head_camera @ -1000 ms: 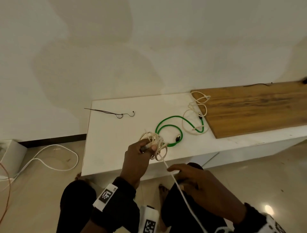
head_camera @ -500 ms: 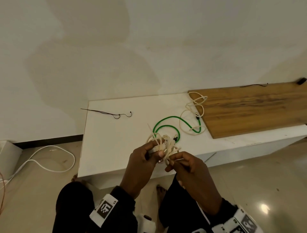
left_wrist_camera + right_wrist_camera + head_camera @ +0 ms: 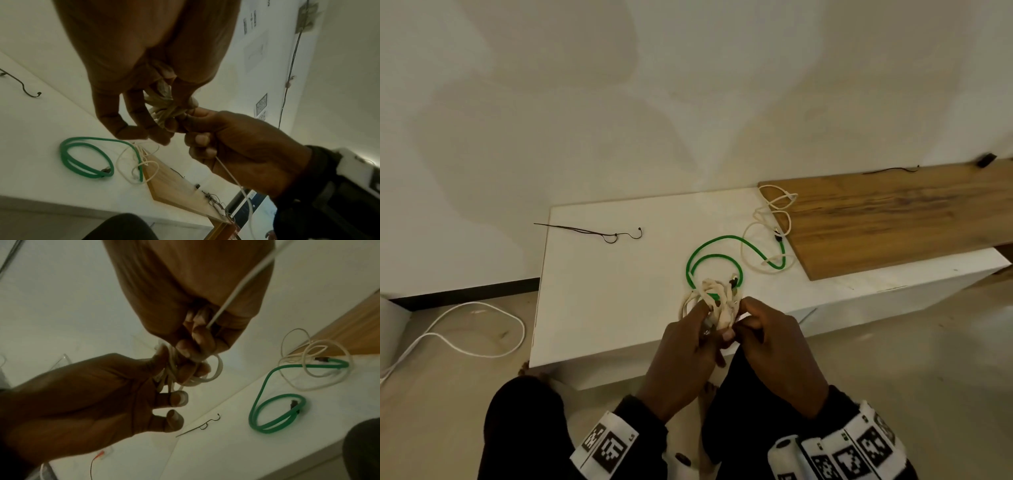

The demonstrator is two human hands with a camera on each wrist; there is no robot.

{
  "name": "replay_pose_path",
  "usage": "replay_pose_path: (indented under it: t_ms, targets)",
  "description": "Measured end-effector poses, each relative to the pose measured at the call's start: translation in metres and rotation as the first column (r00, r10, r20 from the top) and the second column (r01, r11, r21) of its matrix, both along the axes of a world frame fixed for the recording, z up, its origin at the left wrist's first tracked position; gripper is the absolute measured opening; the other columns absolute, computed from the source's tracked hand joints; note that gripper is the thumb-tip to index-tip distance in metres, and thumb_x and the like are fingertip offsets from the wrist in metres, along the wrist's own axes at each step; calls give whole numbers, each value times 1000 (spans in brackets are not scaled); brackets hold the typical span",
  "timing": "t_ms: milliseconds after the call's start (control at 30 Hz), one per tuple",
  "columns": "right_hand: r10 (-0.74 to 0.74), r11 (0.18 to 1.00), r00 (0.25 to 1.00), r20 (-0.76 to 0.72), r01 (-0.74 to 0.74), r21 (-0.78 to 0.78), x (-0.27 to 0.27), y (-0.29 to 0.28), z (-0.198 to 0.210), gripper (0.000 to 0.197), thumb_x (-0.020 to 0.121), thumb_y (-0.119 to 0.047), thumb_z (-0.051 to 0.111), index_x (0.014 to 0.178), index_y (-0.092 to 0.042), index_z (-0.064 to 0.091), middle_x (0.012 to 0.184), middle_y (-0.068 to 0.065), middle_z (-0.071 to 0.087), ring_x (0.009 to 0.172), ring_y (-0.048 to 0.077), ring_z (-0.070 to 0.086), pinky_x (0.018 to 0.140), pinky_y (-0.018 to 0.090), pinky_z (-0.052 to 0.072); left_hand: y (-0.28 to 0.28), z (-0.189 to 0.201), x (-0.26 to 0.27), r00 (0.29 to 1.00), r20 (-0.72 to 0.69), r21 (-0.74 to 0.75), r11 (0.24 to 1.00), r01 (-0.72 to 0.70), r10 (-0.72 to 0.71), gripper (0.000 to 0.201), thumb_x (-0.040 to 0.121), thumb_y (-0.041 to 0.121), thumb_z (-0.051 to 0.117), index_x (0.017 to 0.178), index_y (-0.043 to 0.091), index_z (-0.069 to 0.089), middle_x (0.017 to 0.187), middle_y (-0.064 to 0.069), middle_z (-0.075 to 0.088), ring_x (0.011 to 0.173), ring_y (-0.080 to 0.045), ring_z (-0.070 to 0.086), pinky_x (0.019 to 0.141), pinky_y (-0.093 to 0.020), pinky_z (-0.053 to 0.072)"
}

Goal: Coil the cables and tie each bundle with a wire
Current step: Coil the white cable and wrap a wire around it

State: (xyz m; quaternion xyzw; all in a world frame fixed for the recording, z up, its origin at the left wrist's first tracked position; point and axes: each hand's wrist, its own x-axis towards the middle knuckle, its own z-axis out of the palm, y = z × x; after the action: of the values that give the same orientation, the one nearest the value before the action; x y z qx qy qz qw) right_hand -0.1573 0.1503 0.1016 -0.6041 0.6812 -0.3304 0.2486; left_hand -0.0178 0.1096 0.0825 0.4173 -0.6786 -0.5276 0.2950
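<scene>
The right hand has come up to meet the left hand. Both are pinching the cream-white cable bundle so the loops are not slipping apart, just above the white table. A green rubbery cable and thin dark wire are lying there, beside a wooden board.

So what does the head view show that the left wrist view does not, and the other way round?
Only the head view shows the white cable on the floor and the person's knees. Only the left wrist view shows the loose cream strand running from under the right hand, and the wall cord. Both show the left hand and right hand gripping the cream coil, the green cable, the black wire and the wooden board.
</scene>
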Motion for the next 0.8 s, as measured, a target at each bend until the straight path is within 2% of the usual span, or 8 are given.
replay_pose_path:
  t_ms: [133,300,433,500,567,667,700,800]
  targets:
    - [20,994,995,-93,-10,107,0,11,-20,9,90,-14,52,85,-15,59,73,-7,68,63,4,62,56,9,42,4,-14,-2,990,102,31,995,93,-96,14,92,4,50,96,17,53,74,2,64,51,-8,61,54,-30,53]
    - [-85,918,962,258,-25,396,-4,24,-12,19,90,-17,58,105,-21,48,74,3,70,48,2,57,46,15,44,1,-27,-1,972,221,-91,991,101,-79,26,85,0,52,106,15,54,92,2,66,83,-17,63,67,-28,49]
    - [-225,885,739,635,-117,451,-30,46,19,24,91,-12,57,111,-24,58,83,7,70,56,11,53,49,21,44,-7,-38,3,960,272,-3,997,73,-70,9,92,18,56,99,14,53,74,6,58,67,-17,56,61,-28,40]
    - [-207,890,621,756,-201,410,-38,59,26,22,83,-23,67,104,-17,71,95,10,71,73,14,63,63,21,50,-4,-41,-2,945,294,40,990,137,-143,4,92,21,55,90,18,53,70,9,55,63,-10,52,63,-29,43]
    - [-191,885,505,842,-282,370,-49,72,25,47,69,-28,81,112,-15,68,115,12,68,102,18,66,83,23,52,3,-43,-7,943,265,71,979,190,-202,11,92,27,54,82,30,54,71,8,59,67,-10,56,68,-30,45]
    - [-132,891,363,922,-365,271,-54,81,29,66,72,-9,79,131,-13,53,134,14,56,127,26,51,103,30,43,14,-43,-11,923,298,24,968,249,-244,9,91,34,52,84,29,54,76,3,64,73,-19,62,67,-31,45]
    - [-116,913,409,905,-314,259,-52,81,30,60,72,-14,79,128,-14,56,130,13,60,124,25,54,101,30,45,16,-43,-11,912,337,-19,967,255,-233,7,92,33,52,87,28,53,79,1,65,76,-22,62,67,-31,46]
    - [-150,981,770,620,39,188,-44,76,24,44,69,-59,68,93,-22,72,84,4,71,78,15,67,72,29,53,21,-34,-11,879,431,-164,941,296,-202,9,90,32,45,99,31,46,91,0,67,81,-27,63,73,-37,51]
